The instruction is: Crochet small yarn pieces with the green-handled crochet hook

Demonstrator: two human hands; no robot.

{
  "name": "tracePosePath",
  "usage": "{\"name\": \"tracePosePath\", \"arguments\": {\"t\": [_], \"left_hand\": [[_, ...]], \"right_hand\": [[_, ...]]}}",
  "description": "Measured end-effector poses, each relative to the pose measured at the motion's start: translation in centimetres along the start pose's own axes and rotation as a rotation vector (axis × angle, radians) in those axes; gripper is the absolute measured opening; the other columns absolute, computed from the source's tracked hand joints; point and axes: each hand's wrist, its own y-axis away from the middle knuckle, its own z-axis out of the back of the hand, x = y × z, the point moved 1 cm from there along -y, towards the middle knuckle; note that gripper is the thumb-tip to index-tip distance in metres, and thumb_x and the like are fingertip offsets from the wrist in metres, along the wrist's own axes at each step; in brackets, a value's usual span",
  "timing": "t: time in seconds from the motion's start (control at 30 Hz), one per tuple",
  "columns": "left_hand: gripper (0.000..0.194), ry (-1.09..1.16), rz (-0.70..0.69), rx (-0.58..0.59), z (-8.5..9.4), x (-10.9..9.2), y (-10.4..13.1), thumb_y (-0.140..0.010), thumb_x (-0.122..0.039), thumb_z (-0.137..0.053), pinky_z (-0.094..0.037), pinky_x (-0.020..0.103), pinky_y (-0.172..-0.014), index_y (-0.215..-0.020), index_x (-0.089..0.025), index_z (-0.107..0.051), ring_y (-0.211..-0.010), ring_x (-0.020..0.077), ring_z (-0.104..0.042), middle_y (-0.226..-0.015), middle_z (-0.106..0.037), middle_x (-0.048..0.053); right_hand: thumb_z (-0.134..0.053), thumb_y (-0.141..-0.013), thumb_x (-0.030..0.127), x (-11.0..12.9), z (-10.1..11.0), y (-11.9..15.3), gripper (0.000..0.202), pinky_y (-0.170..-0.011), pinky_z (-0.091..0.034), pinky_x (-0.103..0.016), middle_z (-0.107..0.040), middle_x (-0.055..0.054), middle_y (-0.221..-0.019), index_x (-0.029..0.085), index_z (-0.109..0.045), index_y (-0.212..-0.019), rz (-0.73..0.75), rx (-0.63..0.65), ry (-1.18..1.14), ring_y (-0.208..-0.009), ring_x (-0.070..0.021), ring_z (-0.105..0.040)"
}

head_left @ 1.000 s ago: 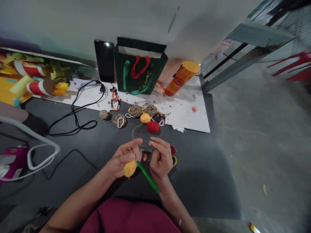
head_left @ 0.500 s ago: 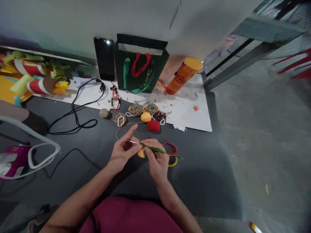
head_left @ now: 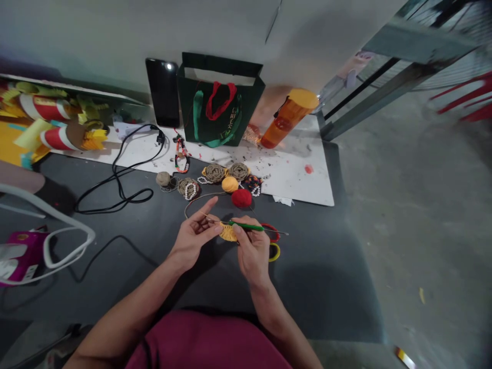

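My left hand (head_left: pixel 192 237) pinches the left edge of a small yellow crochet piece (head_left: pixel 229 232), with its index finger raised and a strand of yarn running over it. My right hand (head_left: pixel 251 248) is closed around a green-handled crochet hook (head_left: pixel 248 225), whose metal tip points left along the top of the piece. Just beyond the hands lie a red yarn ball (head_left: pixel 242 198) and a yellow yarn ball (head_left: pixel 229 184). Partly behind my right hand are a red ring-shaped handle (head_left: pixel 275 231) and a yellow one (head_left: pixel 275 252).
Rolled brown crochet pieces (head_left: pixel 214 173) and a beige yarn ball (head_left: pixel 163 179) lie farther back. A dark green paper bag (head_left: pixel 223 102), an orange bottle (head_left: pixel 288 119) and a phone (head_left: pixel 163 92) stand by the wall. A black cable (head_left: pixel 119 177) loops at left.
The hook's tip has come down to the yellow piece, and my right hand has turned slightly. More of the yellow piece now shows between my hands.
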Motion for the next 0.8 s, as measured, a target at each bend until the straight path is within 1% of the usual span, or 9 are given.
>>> {"name": "tracePosePath", "arguments": {"t": [0.07, 0.13, 0.23, 0.33, 0.43, 0.57, 0.7, 0.8], "left_hand": [[0.066, 0.037, 0.025, 0.021, -0.13, -0.01, 0.04, -0.066, -0.023, -0.086, -0.045, 0.021, -0.074, -0.129, -0.025, -0.066, -0.072, 0.0079, -0.055, -0.080, -0.065, -0.002], [0.068, 0.071, 0.057, 0.055, -0.30, 0.07, 0.12, -0.066, -0.024, -0.086, -0.045, 0.021, -0.075, -0.131, -0.026, -0.064, -0.074, 0.0080, -0.056, -0.083, -0.066, -0.002], [0.075, 0.094, 0.090, 0.082, -0.43, 0.25, 0.21, -0.064, -0.019, -0.087, -0.045, 0.019, -0.074, -0.135, -0.027, -0.060, -0.072, 0.0069, -0.056, -0.078, -0.064, -0.004], [0.075, 0.090, 0.087, 0.072, -0.31, 0.25, 0.19, -0.066, -0.016, -0.086, -0.045, 0.019, -0.075, -0.135, -0.027, -0.059, -0.071, 0.0067, -0.056, -0.076, -0.063, -0.004], [0.075, 0.085, 0.086, 0.075, -0.14, 0.18, 0.13, -0.066, -0.017, -0.085, -0.045, 0.020, -0.076, -0.136, -0.027, -0.059, -0.073, 0.0074, -0.056, -0.078, -0.065, -0.003], [0.071, 0.052, 0.051, 0.044, -0.01, 0.18, 0.01, -0.066, -0.019, -0.086, -0.045, 0.019, -0.076, -0.133, -0.026, -0.062, -0.075, 0.0075, -0.056, -0.081, -0.065, -0.003], [0.067, 0.036, 0.028, 0.015, 0.03, 0.13, -0.04, -0.065, -0.022, -0.087, -0.046, 0.020, -0.075, -0.129, -0.026, -0.066, -0.076, 0.0080, -0.056, -0.084, -0.066, -0.002], [0.066, 0.051, 0.054, 0.015, 0.06, 0.12, -0.02, -0.065, -0.022, -0.087, -0.046, 0.020, -0.075, -0.128, -0.026, -0.066, -0.076, 0.0082, -0.056, -0.083, -0.065, -0.002]], "right_hand": [[-0.071, -0.084, 0.026, 0.11, -0.02, 0.03, 0.007, -0.068, -0.049, -0.026, -0.066, -0.001, -0.080, 0.024, -0.076, -0.089, 0.015, 0.003, 0.001, -0.076, -0.0145, -0.061], [-0.071, -0.084, 0.024, 0.25, -0.07, 0.06, 0.007, -0.068, -0.049, -0.026, -0.065, 0.000, -0.079, 0.025, -0.076, -0.090, 0.037, 0.011, -0.002, -0.076, -0.0139, -0.061], [-0.071, -0.085, 0.022, 0.28, -0.09, 0.02, 0.009, -0.069, -0.049, -0.024, -0.066, 0.001, -0.079, 0.027, -0.076, -0.091, 0.042, 0.012, -0.022, -0.076, -0.0125, -0.061], [-0.072, -0.084, 0.024, 0.06, 0.07, -0.10, 0.008, -0.071, -0.050, -0.024, -0.067, 0.001, -0.083, 0.026, -0.075, -0.091, 0.013, -0.024, -0.027, -0.078, -0.0124, -0.062], [-0.071, -0.085, 0.026, -0.13, 0.21, -0.13, 0.008, -0.070, -0.051, -0.025, -0.068, 0.000, -0.085, 0.025, -0.075, -0.092, -0.014, -0.017, -0.003, -0.077, -0.0131, -0.064], [-0.069, -0.087, 0.027, -0.02, 0.09, -0.06, 0.008, -0.071, -0.052, -0.026, -0.069, -0.001, -0.084, 0.025, -0.075, -0.092, 0.033, 0.009, 0.034, -0.079, -0.0143, -0.064], [-0.070, -0.086, 0.026, 0.15, -0.32, 0.06, 0.008, -0.065, -0.052, -0.026, -0.068, 0.000, -0.079, 0.026, -0.076, -0.090, 0.072, 0.035, 0.049, -0.074, -0.0142, -0.064], [-0.071, -0.084, 0.026, 0.12, -0.43, 0.13, 0.006, -0.066, -0.053, -0.026, -0.069, -0.001, -0.079, 0.025, -0.075, -0.088, 0.074, 0.002, 0.061, -0.073, -0.0143, -0.064]]}}
